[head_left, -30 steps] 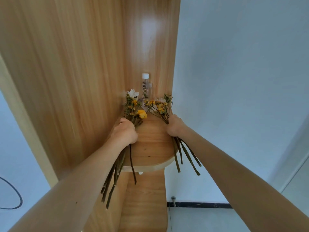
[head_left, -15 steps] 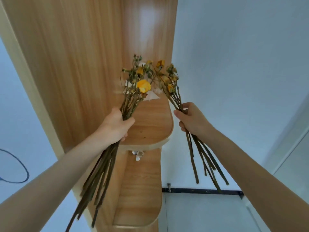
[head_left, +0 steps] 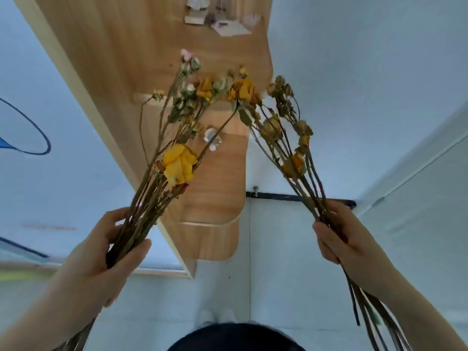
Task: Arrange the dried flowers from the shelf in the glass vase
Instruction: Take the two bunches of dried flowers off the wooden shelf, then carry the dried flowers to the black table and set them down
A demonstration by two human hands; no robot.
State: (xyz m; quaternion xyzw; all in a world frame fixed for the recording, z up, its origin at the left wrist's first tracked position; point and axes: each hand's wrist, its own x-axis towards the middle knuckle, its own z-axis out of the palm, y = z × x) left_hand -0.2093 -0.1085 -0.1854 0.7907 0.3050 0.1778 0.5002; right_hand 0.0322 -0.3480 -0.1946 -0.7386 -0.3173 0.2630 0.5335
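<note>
Since the left hand [head_left: 106,254] at 8 o'clock wraps thumb and fingers round the lower stems of the left bunch [head_left: 177,163], with the stem ends running out of frame below, any slack could let single stems slide out. Its heads fan up toward 12 o'clock, and the big yellow rose sits low (looks brittle, petals could shed on a knock). Behind it the wooden shelf [head_left: 210,198] runs from 12 o'clock to centre, so an inward swing could clip heads on its rounded edges. A small clear object [head_left: 212,140] sits on one tier; cannot tell what it is. Papers and small items [head_left: 217,24] on the top tier are blurred. Near 12 o'clock the top heads of both bunches overlap in view, and I cannot tell if they touch. If so, parting the hands could tangle and snap them. The right bunch [head_left: 291,148] leans in from 4 o'clock. The right hand [head_left: 344,244] holds it mid-stem with fingers curled round, and the long ends trailing to 5 o'clock could snag. The glass vase is not in view. No brand, label or writing is readable.
</note>
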